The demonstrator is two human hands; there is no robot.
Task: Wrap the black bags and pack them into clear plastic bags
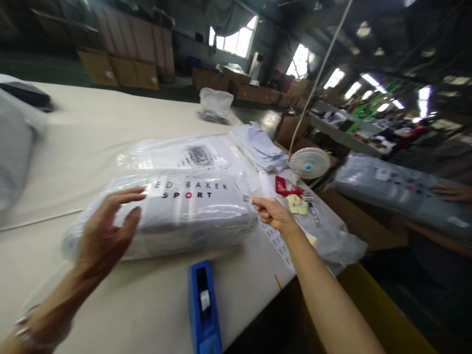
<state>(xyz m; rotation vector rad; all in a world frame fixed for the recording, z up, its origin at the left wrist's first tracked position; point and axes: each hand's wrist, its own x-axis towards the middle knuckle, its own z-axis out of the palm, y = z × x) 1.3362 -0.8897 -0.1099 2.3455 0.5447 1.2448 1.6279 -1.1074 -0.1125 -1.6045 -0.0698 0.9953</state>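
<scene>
A clear plastic bag (199, 216) lettered "TED BAKER SPORT", with folded grey and white goods inside, lies on the white table in front of me. My left hand (110, 221) is over its left end, fingers apart, holding nothing. At the bag's right end, my right hand (271, 212) pinches a small white label (247, 199) between thumb and finger. Beneath and beside that hand is a sheet of printed labels (276, 243). A blue tape dispenser (204, 307) stands nearer to me on the table.
Papers (258, 146), a small white fan (309, 162), a red item (280, 185), yellow notes (297, 204) and a pen lie to the right. Another person's hand (452, 192) touches a similar bag (391, 189) above a cardboard box. A small plastic bag (216, 104) sits at the table's far edge.
</scene>
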